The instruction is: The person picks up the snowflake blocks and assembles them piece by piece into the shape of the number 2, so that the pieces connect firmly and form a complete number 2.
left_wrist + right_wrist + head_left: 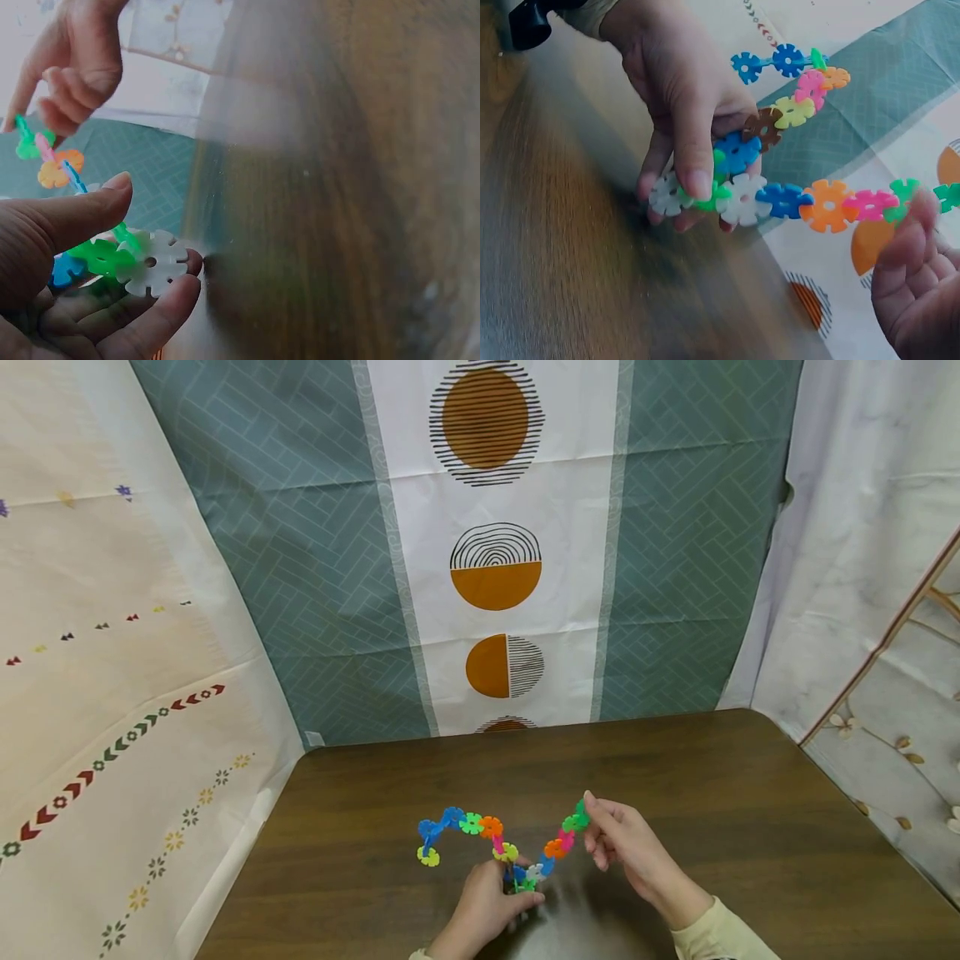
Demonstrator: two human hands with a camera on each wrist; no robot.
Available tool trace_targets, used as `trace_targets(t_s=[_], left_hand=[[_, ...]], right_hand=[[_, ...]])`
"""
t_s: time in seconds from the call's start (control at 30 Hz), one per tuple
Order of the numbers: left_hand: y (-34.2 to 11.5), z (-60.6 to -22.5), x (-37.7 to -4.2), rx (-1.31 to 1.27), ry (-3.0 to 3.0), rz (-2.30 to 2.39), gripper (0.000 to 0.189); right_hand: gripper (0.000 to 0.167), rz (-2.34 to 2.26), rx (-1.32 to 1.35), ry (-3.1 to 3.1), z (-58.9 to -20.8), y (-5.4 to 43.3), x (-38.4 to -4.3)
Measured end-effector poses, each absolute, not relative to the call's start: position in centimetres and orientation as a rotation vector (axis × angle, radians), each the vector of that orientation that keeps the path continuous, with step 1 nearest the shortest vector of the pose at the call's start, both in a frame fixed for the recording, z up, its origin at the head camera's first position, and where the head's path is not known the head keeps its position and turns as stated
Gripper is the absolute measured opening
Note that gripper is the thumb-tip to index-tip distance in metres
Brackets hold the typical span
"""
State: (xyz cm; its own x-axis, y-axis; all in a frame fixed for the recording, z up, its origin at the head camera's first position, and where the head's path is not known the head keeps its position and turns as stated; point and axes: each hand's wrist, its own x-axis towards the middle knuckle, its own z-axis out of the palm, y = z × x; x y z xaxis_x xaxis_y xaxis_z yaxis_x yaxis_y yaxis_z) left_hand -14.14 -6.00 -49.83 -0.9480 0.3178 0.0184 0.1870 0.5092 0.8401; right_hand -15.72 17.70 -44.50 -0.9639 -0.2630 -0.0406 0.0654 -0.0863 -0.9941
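A chain of interlocking notched plastic discs, in blue, green, orange, pink, yellow, brown and white, is held up over the table. My left hand [487, 902] grips its middle, where white [154, 262] and green [101, 257] discs sit between thumb and fingers. From there one arm of the chain curves left through a brown disc [763, 130] to a yellow disc [428, 857] hanging at its free end. The other arm rises right past an orange disc [829, 206] and a pink disc [871, 205]. At its tip, my right hand [630, 843] pinches a green disc [576, 818].
The dark brown wooden table [360, 793] extends under and beyond both hands. Behind it hangs a green and white cloth [322, 568] with orange circles. Patterned cloths stand at the left [112, 652] and the right [885, 735].
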Motion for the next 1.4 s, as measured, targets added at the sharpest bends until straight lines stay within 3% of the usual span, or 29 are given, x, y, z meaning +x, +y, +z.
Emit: trace_targets(t_s=[0.27, 0.5, 0.87, 1.4], left_hand=[[-6.0, -49.5, -14.3, 0.446, 2.666, 1.35, 0.039], [-6.0, -49.2, -14.4, 0.4, 2.702, 1.27, 0.043], [-5.7, -48.8, -15.0, 0.349, 2.722, 1.115, 0.077], [-5.4, -48.6, -15.7, 0.419, 2.737, 0.962, 0.074]], right_hand=[[0.034, -2.173, -0.007, 2.07, -44.8, 18.3, -15.6], [0.036, -2.134, -0.015, 2.155, -46.2, 19.4, -15.7], [0.041, -1.974, -0.064, 2.264, -48.0, 21.1, -15.3], [0.038, -1.622, -0.258, 2.312, -49.7, 23.0, -15.1]])
